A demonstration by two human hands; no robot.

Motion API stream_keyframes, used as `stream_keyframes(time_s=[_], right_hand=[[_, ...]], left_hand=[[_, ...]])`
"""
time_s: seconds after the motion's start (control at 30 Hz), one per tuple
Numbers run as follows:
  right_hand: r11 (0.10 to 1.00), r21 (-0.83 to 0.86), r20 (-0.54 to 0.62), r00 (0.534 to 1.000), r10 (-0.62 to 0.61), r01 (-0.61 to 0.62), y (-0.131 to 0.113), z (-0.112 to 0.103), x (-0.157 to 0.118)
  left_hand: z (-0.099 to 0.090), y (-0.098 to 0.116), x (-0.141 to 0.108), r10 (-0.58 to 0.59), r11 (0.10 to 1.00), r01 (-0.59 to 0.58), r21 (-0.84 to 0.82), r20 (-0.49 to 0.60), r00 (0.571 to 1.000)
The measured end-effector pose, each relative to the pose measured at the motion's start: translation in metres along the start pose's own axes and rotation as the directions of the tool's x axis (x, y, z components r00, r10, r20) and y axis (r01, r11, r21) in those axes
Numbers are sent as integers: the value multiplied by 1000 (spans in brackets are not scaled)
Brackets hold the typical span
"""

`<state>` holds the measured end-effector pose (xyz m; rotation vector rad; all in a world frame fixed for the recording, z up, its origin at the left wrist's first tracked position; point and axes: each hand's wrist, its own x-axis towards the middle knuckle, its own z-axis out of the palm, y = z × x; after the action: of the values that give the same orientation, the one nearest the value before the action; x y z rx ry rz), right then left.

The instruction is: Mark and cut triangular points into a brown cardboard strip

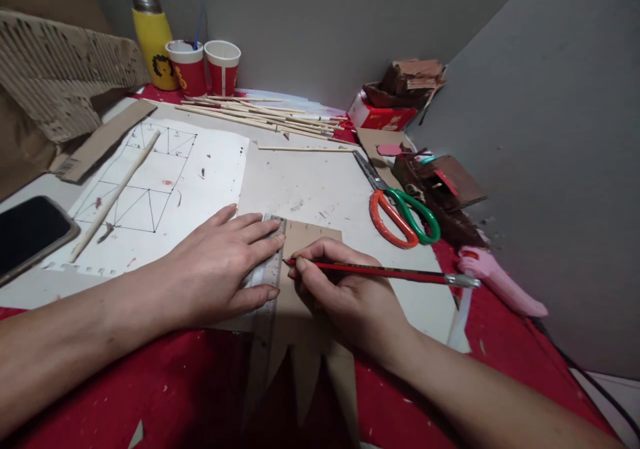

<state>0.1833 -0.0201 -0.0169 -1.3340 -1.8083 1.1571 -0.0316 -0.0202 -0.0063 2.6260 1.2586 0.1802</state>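
Note:
My left hand (225,262) lies flat with its fingers spread, pressing a clear ruler (273,272) onto a piece of brown cardboard (315,232). The cardboard's near end is cut into pointed teeth that reach over the red cloth. In my right hand (345,289) is a red and black pencil (390,272), pinched near its tip. That tip touches or hovers just over the cardboard beside the ruler's right edge; which one I cannot tell. Small marks show along the cardboard's far edge.
Scissors (400,215) lie right of the cardboard, with a pink glue gun (500,282) beyond. Wooden sticks (260,115) are piled at the back near paper cups (223,65) and a yellow bottle (153,45). To the left are a drawn sheet (210,162) and a phone (33,232).

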Motion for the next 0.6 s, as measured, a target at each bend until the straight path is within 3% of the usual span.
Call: stream_keyframes(time_s=[0.6], right_hand=[[998, -51, -19, 999, -26, 25, 1, 0, 0]], left_hand=[[-1, 1, 0, -5, 1000, 5, -3, -6, 1000]])
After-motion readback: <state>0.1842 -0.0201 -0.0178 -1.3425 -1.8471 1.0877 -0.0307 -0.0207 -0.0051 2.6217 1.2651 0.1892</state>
